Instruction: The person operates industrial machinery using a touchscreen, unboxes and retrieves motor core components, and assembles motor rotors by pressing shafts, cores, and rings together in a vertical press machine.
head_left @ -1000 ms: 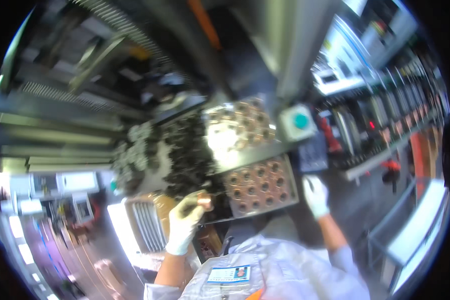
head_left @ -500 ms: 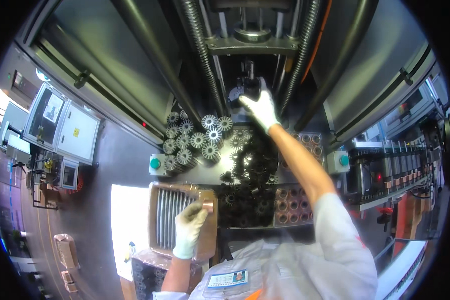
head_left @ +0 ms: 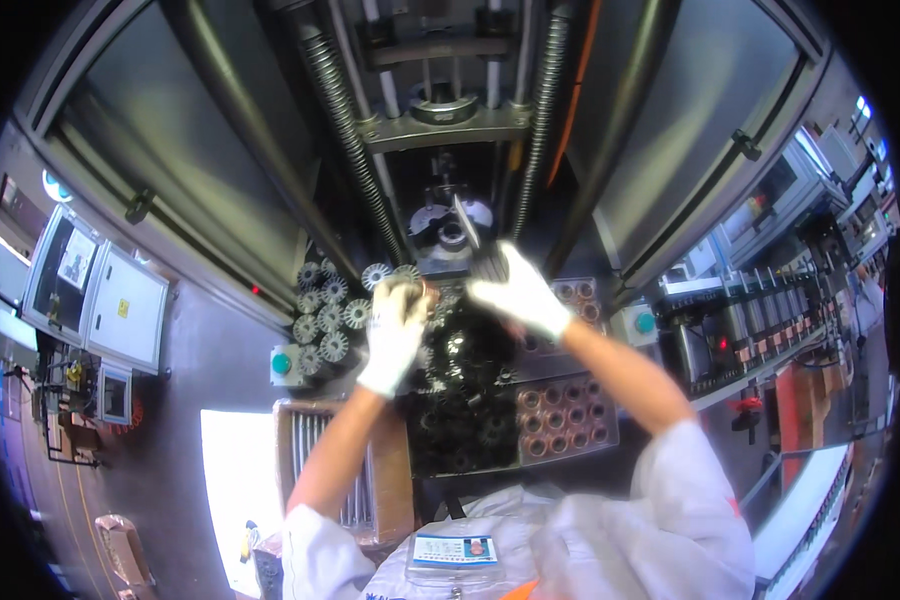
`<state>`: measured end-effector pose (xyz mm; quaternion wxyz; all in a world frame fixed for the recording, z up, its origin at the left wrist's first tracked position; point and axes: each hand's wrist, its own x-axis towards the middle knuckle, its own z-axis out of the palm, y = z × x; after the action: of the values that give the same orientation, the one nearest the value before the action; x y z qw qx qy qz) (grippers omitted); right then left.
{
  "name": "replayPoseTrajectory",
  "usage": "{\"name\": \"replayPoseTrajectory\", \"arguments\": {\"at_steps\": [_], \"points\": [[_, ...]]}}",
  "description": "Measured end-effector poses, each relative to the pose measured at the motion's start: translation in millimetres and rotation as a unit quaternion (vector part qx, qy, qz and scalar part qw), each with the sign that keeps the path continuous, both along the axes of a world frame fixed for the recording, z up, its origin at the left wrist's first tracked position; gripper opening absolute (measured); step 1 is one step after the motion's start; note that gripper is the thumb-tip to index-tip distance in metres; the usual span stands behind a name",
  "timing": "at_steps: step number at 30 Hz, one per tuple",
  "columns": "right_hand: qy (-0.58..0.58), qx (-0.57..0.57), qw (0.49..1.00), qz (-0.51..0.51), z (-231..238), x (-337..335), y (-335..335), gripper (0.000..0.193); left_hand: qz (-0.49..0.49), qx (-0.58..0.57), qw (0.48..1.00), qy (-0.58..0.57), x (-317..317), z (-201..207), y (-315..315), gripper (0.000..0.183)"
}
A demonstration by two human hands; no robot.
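My left hand [head_left: 394, 335], in a white glove, is closed on a small copper-coloured ring [head_left: 431, 293], partly hidden by the fingers. To its right, my gloved right hand [head_left: 522, 298] grips a dark slotted rotor core [head_left: 489, 264]. A bright metal shaft [head_left: 465, 222] sticks up from that core, tilted to the left. Both hands are above a dense heap of dark slotted cores [head_left: 460, 400]. Behind them is the press's round fixture [head_left: 452, 234], on the machine bed.
Silvery slotted cores [head_left: 332, 318] stand grouped at left. Copper rings [head_left: 562, 418] sit in a clear tray at right. A cardboard box [head_left: 394, 470] of metal shafts is near left. Press columns [head_left: 260, 130] flank the work area; green buttons [head_left: 281, 363] sit at its sides.
My right hand has drawn back from the press fixture with the rotor core and shaft. My left hand has moved up from the shaft box toward the cores, still holding the copper ring.
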<state>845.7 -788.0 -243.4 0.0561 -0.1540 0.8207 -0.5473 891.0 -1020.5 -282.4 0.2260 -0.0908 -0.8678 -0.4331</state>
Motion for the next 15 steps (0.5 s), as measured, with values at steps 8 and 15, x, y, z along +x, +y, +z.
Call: {"name": "replayPoseTrajectory", "arguments": {"at_steps": [8, 15], "points": [[-0.016, 0.328, 0.927, -0.180, 4, 131, 220, 0.066, 0.021, -0.315, 0.947, 0.060, -142, -35, 27, 0.019], [-0.048, 0.461, 0.800, -0.380, -25, 116, 375, 0.067, -0.094, -0.244, 0.965, -0.035, -175, -23, 51, 0.022]]}}
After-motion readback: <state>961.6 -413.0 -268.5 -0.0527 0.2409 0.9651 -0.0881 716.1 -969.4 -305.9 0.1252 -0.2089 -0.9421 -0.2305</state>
